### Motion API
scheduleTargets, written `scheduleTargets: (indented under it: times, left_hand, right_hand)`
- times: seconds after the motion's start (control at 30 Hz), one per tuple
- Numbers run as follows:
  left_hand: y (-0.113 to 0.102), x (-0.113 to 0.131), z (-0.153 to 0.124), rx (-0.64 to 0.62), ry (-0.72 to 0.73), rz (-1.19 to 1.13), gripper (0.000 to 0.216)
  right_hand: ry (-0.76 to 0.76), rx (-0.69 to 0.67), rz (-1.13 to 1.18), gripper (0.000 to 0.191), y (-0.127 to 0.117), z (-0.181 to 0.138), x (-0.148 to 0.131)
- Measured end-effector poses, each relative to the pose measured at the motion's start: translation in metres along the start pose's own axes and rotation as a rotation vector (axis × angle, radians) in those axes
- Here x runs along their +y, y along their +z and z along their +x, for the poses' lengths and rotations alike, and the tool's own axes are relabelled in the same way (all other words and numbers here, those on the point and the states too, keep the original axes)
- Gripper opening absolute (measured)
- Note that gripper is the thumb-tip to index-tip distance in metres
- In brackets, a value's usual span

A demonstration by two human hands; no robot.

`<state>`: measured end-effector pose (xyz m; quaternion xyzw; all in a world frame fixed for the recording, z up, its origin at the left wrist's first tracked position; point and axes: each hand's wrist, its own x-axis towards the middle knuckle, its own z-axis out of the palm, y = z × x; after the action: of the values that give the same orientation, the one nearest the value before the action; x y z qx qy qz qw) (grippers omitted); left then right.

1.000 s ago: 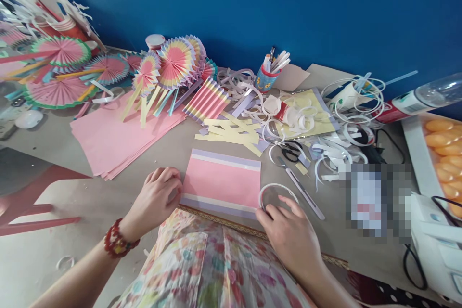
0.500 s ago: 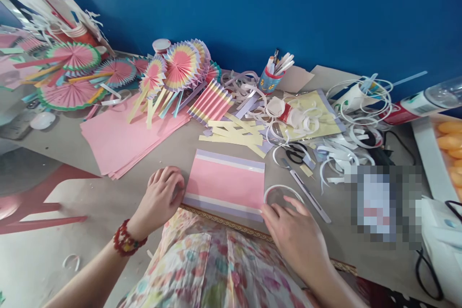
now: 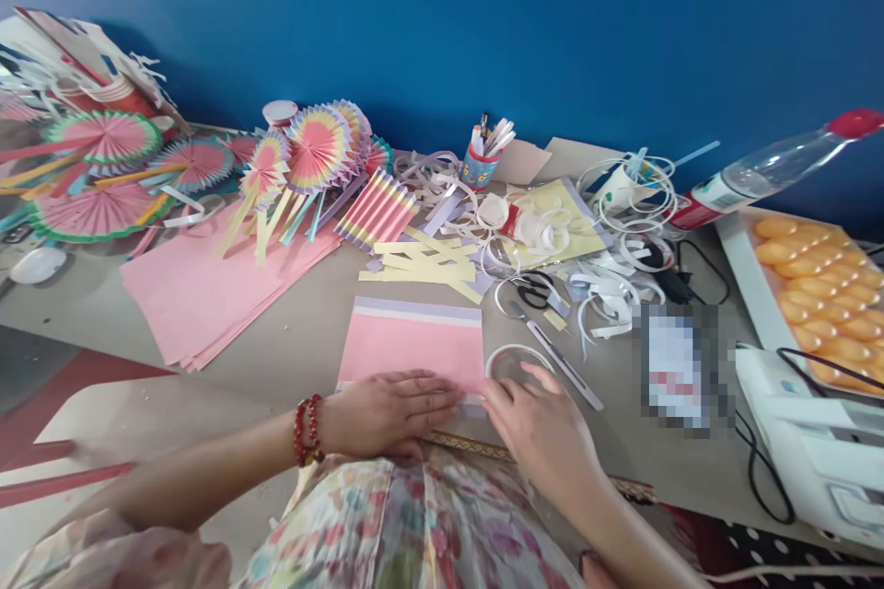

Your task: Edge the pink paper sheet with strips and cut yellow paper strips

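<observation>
A pink sheet of paper (image 3: 414, 342) with white and lilac strips along its long edges lies at the table's near edge. Flat across its near strip rests my left hand (image 3: 390, 407), fingers stretched to the right, hiding much of that edge. My right hand (image 3: 545, 431) pinches the sheet's near right corner, fingers curled, one finger raised. Just behind the right hand, a white strip loop (image 3: 521, 352) lies on the table. A craft knife (image 3: 564, 363) and scissors with black handles (image 3: 535, 290) sit further right.
Pink sheets (image 3: 186, 294) are stacked at left, below pleated paper fans (image 3: 321, 147). Behind the sheet lie a pleated paper piece (image 3: 378, 212) and yellow strips (image 3: 421, 262). Curled white strips (image 3: 608, 294), a plastic bottle (image 3: 766, 170) and a white device (image 3: 815, 442) stand at right.
My left hand has moved right, from the sheet's near left corner onto its near strip, and flattened. The right hand stays at the right corner. The view has shifted right.
</observation>
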<state>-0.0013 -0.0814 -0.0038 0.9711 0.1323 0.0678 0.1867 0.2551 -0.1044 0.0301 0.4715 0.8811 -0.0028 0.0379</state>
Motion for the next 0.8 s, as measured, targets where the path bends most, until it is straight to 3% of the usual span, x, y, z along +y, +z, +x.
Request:
scheduleTargets:
  times: [0.2, 0.43, 0.6, 0.8]
  left_hand:
    - [-0.006, -0.017, -0.007, -0.037, -0.038, 0.039, 0.074]
    - [-0.005, -0.012, 0.017, 0.07, -0.026, 0.072, 0.063]
    - [0.003, -0.012, 0.032, 0.045, -0.012, 0.08, 0.053]
    - [0.006, -0.015, 0.031, 0.05, -0.016, 0.059, 0.054]
  right_hand:
    - [0.044, 0.062, -0.034, 0.007, 0.005, 0.017, 0.011]
    - [0.022, 0.066, 0.028, 0.012, 0.0, 0.024, 0.014]
    - [0.037, 0.022, 0.04, 0.009, 0.0, 0.023, 0.014]
    - [0.036, -0.018, 0.089, 0.012, 0.003, 0.021, 0.017]
